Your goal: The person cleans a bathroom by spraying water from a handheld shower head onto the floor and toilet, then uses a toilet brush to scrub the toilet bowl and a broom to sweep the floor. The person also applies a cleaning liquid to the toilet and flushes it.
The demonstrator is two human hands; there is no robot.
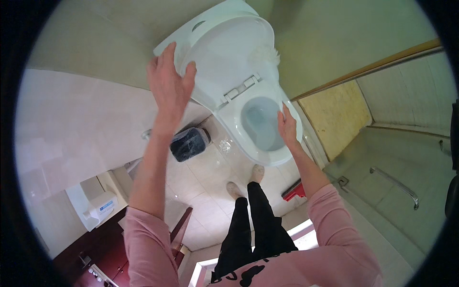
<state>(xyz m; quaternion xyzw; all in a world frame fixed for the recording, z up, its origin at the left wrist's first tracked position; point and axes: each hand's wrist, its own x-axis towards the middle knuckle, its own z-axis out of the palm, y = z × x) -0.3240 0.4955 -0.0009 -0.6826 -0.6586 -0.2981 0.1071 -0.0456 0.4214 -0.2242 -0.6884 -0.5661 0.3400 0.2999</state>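
A white toilet [221, 113] stands with its lid [224, 50] raised against the tank. Beside the lid's left edge hovers my left hand [169, 81], fingers bent and thumb spread, holding nothing. My right hand [288, 126] is closed, over the right side of the bowl rim. From its fingers a thin white handle seems to run up to a tufted white brush [267, 55] at the lid's right edge. White on white makes the handle hard to make out. Pale water shows in the bowl.
A lidless-looking black bin [189, 144] with a liner stands left of the toilet. Something red [293, 190] lies on the floor at the right. A glass panel with a metal handle [394, 184] is farther right. A white box [101, 207] sits on the left counter.
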